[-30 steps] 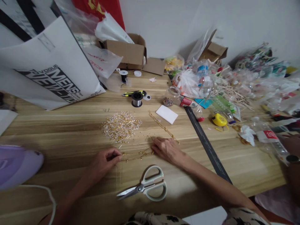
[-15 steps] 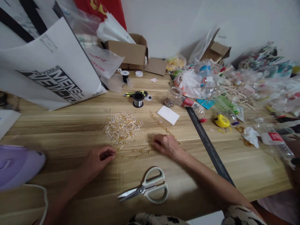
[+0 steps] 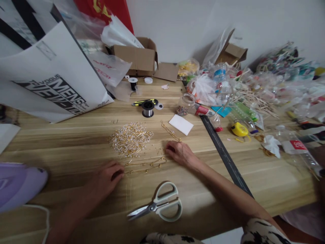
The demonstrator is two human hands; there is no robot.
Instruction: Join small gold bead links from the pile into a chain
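My left hand (image 3: 111,174) rests on the table with its fingers curled together at the left end of a gold chain (image 3: 144,165). The chain lies in two strands towards the right, with a ring at its far end. My right hand (image 3: 179,152) is closed, just right of that ring; whatever its fingertips hold is too small to make out. Beyond it lies another gold chain (image 3: 170,130), its near part hidden by the hand. A pile of clear and gold beads (image 3: 130,139) sits behind my left hand. Scissors (image 3: 158,202) lie open in front.
A wire spool (image 3: 148,109), a white card (image 3: 181,124) and a jar of beads (image 3: 186,104) stand farther back. A black strip (image 3: 223,152) crosses the right side, near a yellow tape measure (image 3: 239,129). A purple object (image 3: 21,184) is at the left edge.
My right hand has come away from the near chain's right end, whose ring now shows. The far chain's near part no longer shows right of the hand. The view has shifted slightly.
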